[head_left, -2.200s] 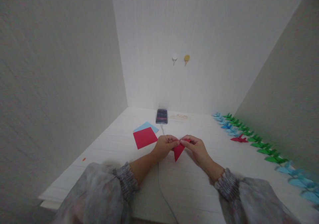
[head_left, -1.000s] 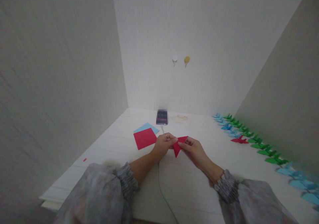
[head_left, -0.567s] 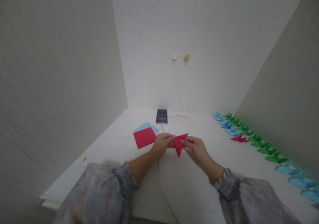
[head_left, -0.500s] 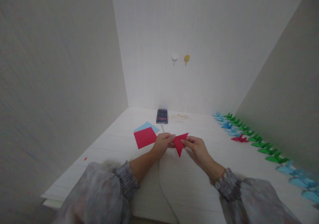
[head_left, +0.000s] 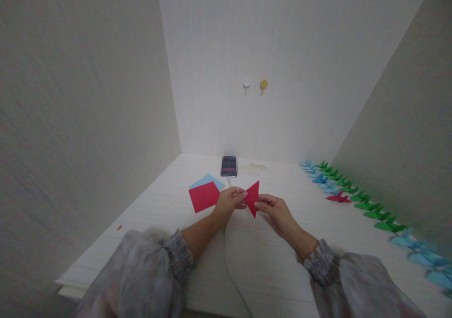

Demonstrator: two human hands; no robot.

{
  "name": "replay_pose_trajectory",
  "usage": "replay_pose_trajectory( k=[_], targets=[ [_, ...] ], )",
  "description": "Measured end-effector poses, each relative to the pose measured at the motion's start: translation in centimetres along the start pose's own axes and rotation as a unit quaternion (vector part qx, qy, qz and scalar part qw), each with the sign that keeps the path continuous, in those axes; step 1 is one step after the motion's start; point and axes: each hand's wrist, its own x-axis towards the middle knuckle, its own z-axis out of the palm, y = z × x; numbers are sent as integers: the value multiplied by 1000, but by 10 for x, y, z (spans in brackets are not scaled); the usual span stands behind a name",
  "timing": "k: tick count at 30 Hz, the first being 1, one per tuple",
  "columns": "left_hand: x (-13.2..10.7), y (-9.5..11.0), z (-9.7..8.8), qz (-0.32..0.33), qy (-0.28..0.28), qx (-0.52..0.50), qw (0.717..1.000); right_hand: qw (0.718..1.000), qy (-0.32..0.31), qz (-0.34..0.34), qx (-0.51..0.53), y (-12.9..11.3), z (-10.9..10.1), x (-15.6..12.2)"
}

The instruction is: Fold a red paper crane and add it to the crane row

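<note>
A folded piece of red paper (head_left: 253, 199), now roughly a triangle with its long edge upright on the right, is held above the table between both hands. My left hand (head_left: 230, 203) pinches its left corner between thumb and fingers. The thumb and fingers of my right hand (head_left: 273, 207) close on its right edge, near the lower part. Just left of my left hand lies a flat red paper sheet (head_left: 204, 197), overlapping a light blue paper sheet (head_left: 209, 180) beneath it.
A phone (head_left: 229, 166) stands at the back of the white table (head_left: 158, 205), its cable (head_left: 229, 271) running toward the front edge. Along the right side sit rows of folded paper birds (head_left: 360, 198) in green, blue and red. Two hooks (head_left: 263, 85) are on the wall.
The red paper in my hands has gone from a shape with a tip pointing right and one pointing down to a triangle with an upright right edge. The hands barely shifted.
</note>
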Motion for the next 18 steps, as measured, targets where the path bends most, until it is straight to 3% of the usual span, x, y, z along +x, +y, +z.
replay_pose_trajectory(
  k=[3, 12, 18],
  targets=[
    [-1, 0, 1, -3, -20, -18, 1000, 1000, 2, -3, -7, 0, 0, -1],
    [-3, -4, 7, 77, -51, 20, 995, 1000, 5, -16, -20, 2, 0, 1],
    [-5, -1, 9, 8, -84, -5, 996, 999, 8, -23, -36, 6, -2, 2]
  ],
)
